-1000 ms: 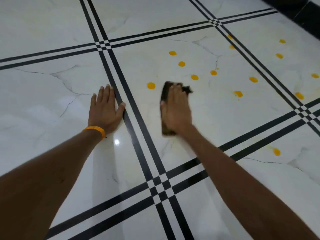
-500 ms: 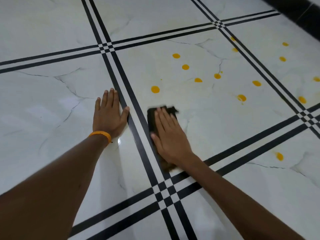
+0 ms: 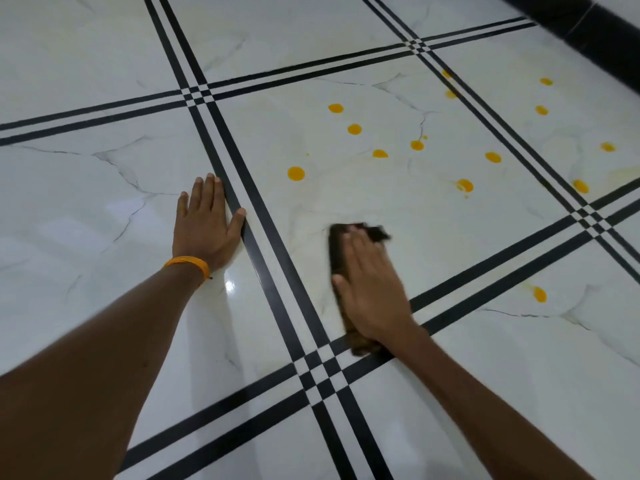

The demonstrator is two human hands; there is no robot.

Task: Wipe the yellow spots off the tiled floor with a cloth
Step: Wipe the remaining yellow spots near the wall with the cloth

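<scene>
The right hand (image 3: 372,289) lay flat, fingers extended and close together, pressing a dark cloth (image 3: 337,251) onto the tiled floor (image 3: 104,202) just right of the frame's centre. Only the cloth's left edge, its far corner and a scrap near the wrist showed from under the palm, and the outline was blurred, so its exact shape could not be told. The left hand (image 3: 204,226) was spread open, palm down on the tile at centre left, holding nothing, with an orange wristband (image 3: 188,265) at the wrist and the thumb touching the nearest black grout line (image 3: 242,216).

Judged from how things lay, the job was far from finished. The patch of tile under and around the cloth looked clean of yellow, though faint pale smears remained higher up on that tile (possibly residue, possibly just marbling). Beyond the cloth, toward the upper middle of the frame, a cluster of yellow spots sat unwiped: the nearest spot (image 3: 296,173) up and left of the cloth, well apart from it, then others at (image 3: 336,108), (image 3: 354,129), (image 3: 380,153), (image 3: 417,145), (image 3: 493,156) and a smeared spot (image 3: 464,185). More spots dotted the tile at upper right, such as (image 3: 541,110) and (image 3: 607,146), and a lone spot (image 3: 539,294) lay at lower right across the black lines. At least a dozen marks were left, spread over three tiles.
</scene>
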